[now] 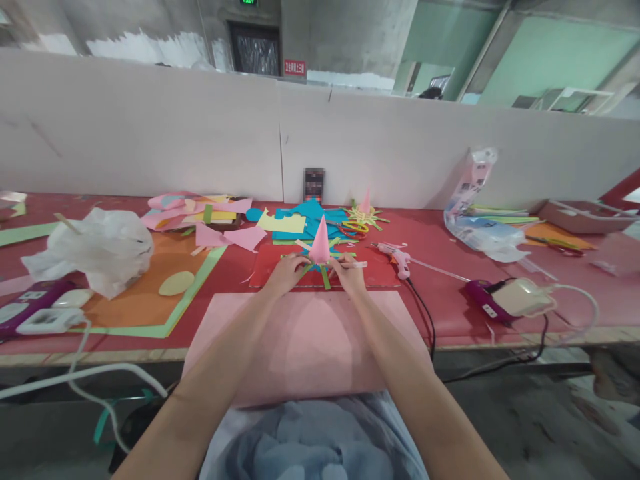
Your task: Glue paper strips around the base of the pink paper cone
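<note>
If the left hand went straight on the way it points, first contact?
Probably the paper strips around the base of the pink cone; the left hand looks already at their edge. Exact depth is unclear.

We hold our left hand [287,274] and right hand [351,273] out in front of us, near each other but apart, at about the same level. Our left fingers [299,261] bend inward toward the right hand; our right fingers [337,266] bend inward toward the left. Behind each hand, our left forearm [225,370] and right forearm [405,363], both bare, run back and outward, widely spread. How tightly our fingertips close, we cannot tell.
</note>
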A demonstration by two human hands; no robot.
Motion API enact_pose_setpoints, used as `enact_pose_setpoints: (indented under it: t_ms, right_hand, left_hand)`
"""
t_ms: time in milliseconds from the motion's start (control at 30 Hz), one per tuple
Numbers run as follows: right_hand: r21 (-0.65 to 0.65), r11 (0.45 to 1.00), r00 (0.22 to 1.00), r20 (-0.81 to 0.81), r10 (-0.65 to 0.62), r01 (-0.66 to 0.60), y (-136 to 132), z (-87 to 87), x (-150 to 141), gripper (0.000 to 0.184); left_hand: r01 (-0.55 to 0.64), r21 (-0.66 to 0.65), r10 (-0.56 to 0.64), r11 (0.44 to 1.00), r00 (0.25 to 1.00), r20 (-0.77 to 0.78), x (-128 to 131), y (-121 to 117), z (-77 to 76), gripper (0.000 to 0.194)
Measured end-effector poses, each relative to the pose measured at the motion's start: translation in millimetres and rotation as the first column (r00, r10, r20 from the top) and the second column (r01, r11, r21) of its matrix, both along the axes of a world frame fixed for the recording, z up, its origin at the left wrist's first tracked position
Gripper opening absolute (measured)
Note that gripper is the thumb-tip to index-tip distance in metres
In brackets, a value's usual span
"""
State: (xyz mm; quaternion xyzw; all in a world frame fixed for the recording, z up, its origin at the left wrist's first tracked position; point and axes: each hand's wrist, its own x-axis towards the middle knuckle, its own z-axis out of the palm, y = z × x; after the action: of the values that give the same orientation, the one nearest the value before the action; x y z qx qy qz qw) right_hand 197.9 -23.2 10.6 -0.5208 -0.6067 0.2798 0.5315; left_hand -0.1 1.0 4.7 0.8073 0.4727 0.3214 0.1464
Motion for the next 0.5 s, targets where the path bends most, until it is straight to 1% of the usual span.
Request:
enact_pose_setpoints:
  t_ms: [67, 133, 200, 267, 367, 433, 500]
  right_hand:
    - [-0.001, 1.000, 1.000, -0.028, -0.004, 0.004, 1.2, -1.0, 1.4, 0.026]
    - [-0.013, 1.000, 0.998, -0.069, -0.010, 0.009, 2.3, -2.1, 2.3, 0.026]
    - [-0.020, 1.000, 0.994, -0.103, -0.023, 0.021, 2.6, -2.4, 2.7, 0.028]
    - [-0.007, 0.999, 0.993, -0.114, -0.044, 0.043, 1.8, -1.8, 2.6, 0.030]
    - [0.030, 0.995, 0.989, -0.115, -0.092, 0.096, -0.3, 0.2, 2.0, 0.032]
    - [0.051, 0.991, 0.985, -0.128, -0.113, 0.121, -1.6, 1.3, 1.6, 0.033]
    - [0.062, 0.990, 0.983, -0.139, -0.118, 0.128, -2.4, 1.8, 1.5, 0.033]
  left_hand:
    - [-0.027, 0.005, 0.027, 1.000, 0.999, 0.043, 0.4, -1.2, 3.2, 0.042]
    - [-0.036, 0.017, 0.034, 0.999, 0.992, 0.124, 0.6, -3.9, 9.0, 0.046]
    - [-0.035, 0.019, 0.031, 0.999, 0.980, 0.197, 1.0, -7.8, 15.7, 0.045]
    - [-0.017, -0.009, 0.019, 1.000, 0.973, 0.232, 2.0, -11.8, 20.8, 0.043]
    - [0.047, -0.082, -0.027, 0.996, 0.973, 0.231, 4.4, -15.0, 22.1, 0.043]
    - [0.077, -0.125, -0.050, 0.989, 0.978, 0.205, 5.9, -14.7, 19.6, 0.041]
    - [0.088, -0.141, -0.063, 0.986, 0.983, 0.175, 6.6, -13.1, 16.8, 0.039]
